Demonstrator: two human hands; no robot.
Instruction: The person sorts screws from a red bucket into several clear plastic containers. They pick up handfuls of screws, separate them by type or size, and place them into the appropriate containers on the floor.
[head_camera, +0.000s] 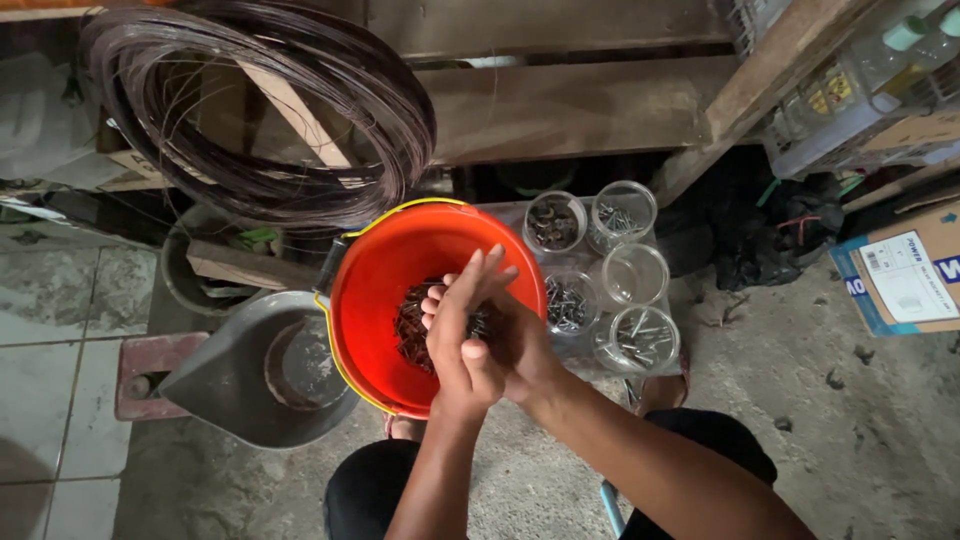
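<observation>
1. Two hands meet right over the orange bucket (375, 290). The left hand (462, 335) sits on top with fingers stretched out almost flat, and the right hand (520, 345) is cupped underneath.
2. Dark nails (412, 330) lie in the bucket bottom, just below and to the left of the fingertips. A few seem pinched between the palms, but I can't tell how many.
3. Looks like the sorting step: a handful scooped up and being picked through.
4. Five clear jars (632, 275) of nails and screws stand just right of the fingers.
5. Next move probably calls for a careful pinch so nothing spills.
</observation>
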